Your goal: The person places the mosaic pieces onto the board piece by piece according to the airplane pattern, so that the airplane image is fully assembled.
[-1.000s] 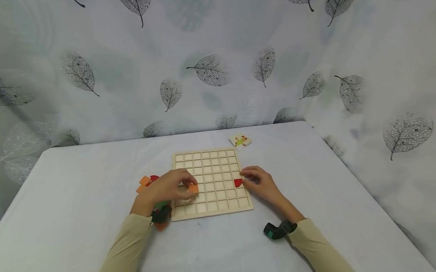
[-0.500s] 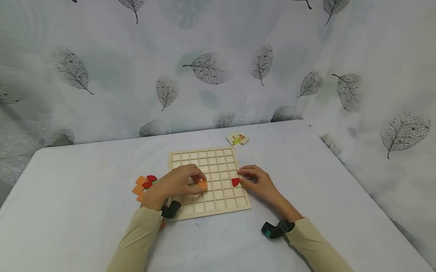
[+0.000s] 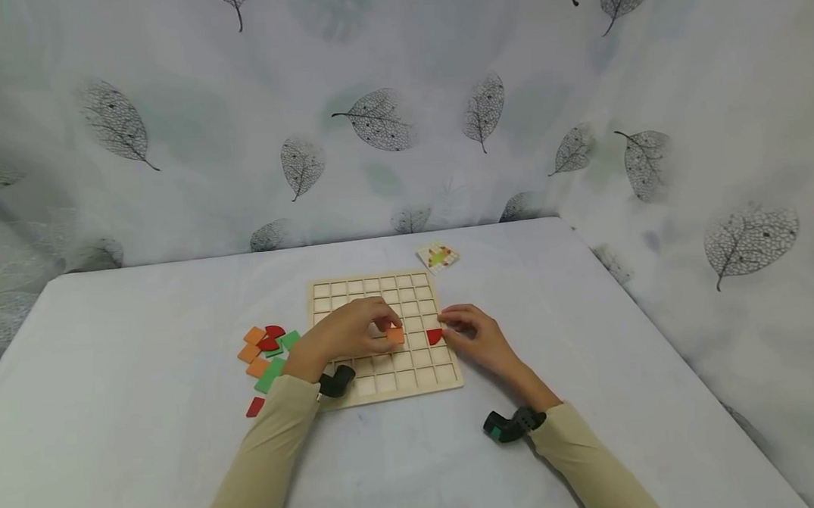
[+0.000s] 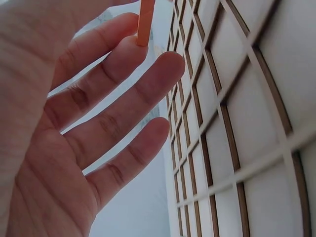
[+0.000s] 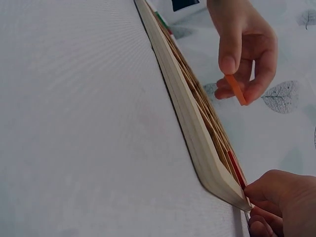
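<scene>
My left hand (image 3: 354, 328) pinches a small orange square tile (image 3: 395, 335) between thumb and fingers above a pale wooden grid board (image 3: 393, 395). In the left wrist view this orange tile (image 4: 145, 22) is seen edge-on at the fingertips, apart from the grid; the other fingers extend loosely. My right hand (image 3: 477, 340) holds the board's right rim with thumb and curled fingers. Beside its thumb a red quarter-round tile (image 3: 434, 336) lies in a cell of the rightmost column. The right wrist view has the red tile (image 5: 236, 168) edge-on near the fingertips (image 5: 253, 190).
Left of the board lie loose orange tiles (image 3: 250, 353), green tiles (image 3: 269, 375) and red tiles (image 3: 255, 407), partly behind the left forearm. A small pattern card (image 3: 437, 256) rests beyond the board's far right corner. Leaf-printed cloth (image 3: 374, 119) hangs behind the white table (image 3: 126, 387).
My left hand has carried the orange tile rightward over the board, uncovering more loose tiles at the left. My right hand stays at the rim; the whole view has shifted slightly.
</scene>
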`<action>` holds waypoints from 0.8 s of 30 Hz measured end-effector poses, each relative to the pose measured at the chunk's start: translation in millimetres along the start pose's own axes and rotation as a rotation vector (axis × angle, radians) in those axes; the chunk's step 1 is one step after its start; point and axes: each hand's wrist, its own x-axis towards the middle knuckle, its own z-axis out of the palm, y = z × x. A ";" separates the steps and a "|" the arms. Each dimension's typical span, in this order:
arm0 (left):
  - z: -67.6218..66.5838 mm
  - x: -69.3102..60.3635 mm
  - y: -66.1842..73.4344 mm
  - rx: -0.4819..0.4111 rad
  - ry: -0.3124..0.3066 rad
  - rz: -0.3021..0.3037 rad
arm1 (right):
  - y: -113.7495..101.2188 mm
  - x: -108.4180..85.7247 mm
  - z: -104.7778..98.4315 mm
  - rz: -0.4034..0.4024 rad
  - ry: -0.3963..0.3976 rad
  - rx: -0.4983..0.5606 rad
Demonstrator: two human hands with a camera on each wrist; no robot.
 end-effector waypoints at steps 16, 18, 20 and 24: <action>11.6 25.6 -2.9 0.016 0.009 0.057 | -5.4 2.0 -0.6 0.034 0.000 -0.006; 13.3 29.3 -4.0 -0.019 0.009 0.039 | -4.9 1.8 -0.7 0.036 0.002 -0.004; 15.1 32.6 -4.4 -0.054 0.009 0.011 | -4.2 1.7 -0.7 0.034 0.003 -0.002; 19.6 37.1 -4.7 -0.080 0.019 -0.024 | -3.3 0.9 -0.2 0.034 0.004 0.000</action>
